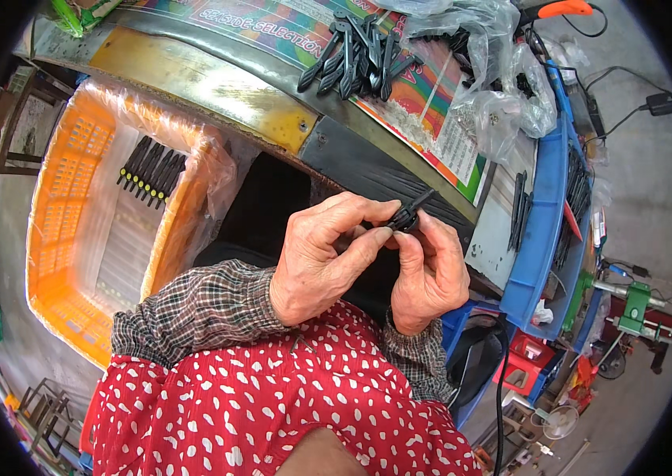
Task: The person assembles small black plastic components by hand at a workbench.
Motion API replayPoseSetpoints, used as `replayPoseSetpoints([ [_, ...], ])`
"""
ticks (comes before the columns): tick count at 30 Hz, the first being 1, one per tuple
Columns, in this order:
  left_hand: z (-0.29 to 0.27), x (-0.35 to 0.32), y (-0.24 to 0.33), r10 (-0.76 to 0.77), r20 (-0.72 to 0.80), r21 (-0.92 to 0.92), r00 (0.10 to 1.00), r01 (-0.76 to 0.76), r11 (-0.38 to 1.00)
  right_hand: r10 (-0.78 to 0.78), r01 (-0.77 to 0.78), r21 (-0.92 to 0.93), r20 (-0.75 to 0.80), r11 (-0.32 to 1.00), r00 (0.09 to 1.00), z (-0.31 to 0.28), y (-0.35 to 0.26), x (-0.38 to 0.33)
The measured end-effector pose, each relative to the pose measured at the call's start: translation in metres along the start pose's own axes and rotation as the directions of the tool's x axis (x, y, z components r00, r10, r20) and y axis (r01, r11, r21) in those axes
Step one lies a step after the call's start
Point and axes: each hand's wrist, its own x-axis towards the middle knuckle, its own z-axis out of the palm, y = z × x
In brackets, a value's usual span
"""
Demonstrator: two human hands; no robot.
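Both hands meet in front of the table edge around a small black plastic part (pixel 411 213). My left hand (pixel 321 255) pinches it from the left with thumb and fingers. My right hand (pixel 429 274) grips it from below and from the right. A thin black stem of the part pokes up to the right, above my fingers. A pile of similar black plastic pieces (pixel 359 55) lies on the table beyond my hands.
An orange crate (pixel 66 230) lined with clear plastic stands at the left, holding a row of finished black pieces (pixel 152 171). Clear plastic bags (pixel 502 87) lie at the table's far right. A blue tray (pixel 546 222) with more black pieces sits to the right.
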Motion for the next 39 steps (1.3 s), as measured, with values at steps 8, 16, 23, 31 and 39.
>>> replayPoseSetpoints([
  [8,-0.0004,-0.0002,-0.0001,-0.003,0.010,-0.032,1.000,0.003,0.999,-0.078,0.077,-0.084,-0.015,0.993,0.997,0.0029,-0.0024,0.0023],
  [16,0.0003,-0.0009,-0.0016,-0.065,-0.011,-0.124,0.998,0.063,0.990,-0.013,0.011,-0.066,-0.018,0.998,1.000,0.0043,-0.0005,0.0039],
  [23,-0.0007,-0.0013,-0.0028,-0.045,-0.001,-0.097,0.999,0.044,0.994,-0.009,0.014,-0.137,0.031,0.991,0.999,0.0042,-0.0047,0.0082],
  [31,0.0009,-0.0026,-0.0022,-0.121,-0.009,-0.158,0.993,0.118,0.980,0.023,-0.010,-0.154,0.078,0.988,0.997,0.0037,-0.0042,0.0093],
  [39,0.0018,-0.0044,0.0006,-0.139,0.005,-0.207,0.990,0.137,0.969,-0.024,0.035,-0.180,0.064,0.983,0.998,0.0034,-0.0053,0.0085],
])
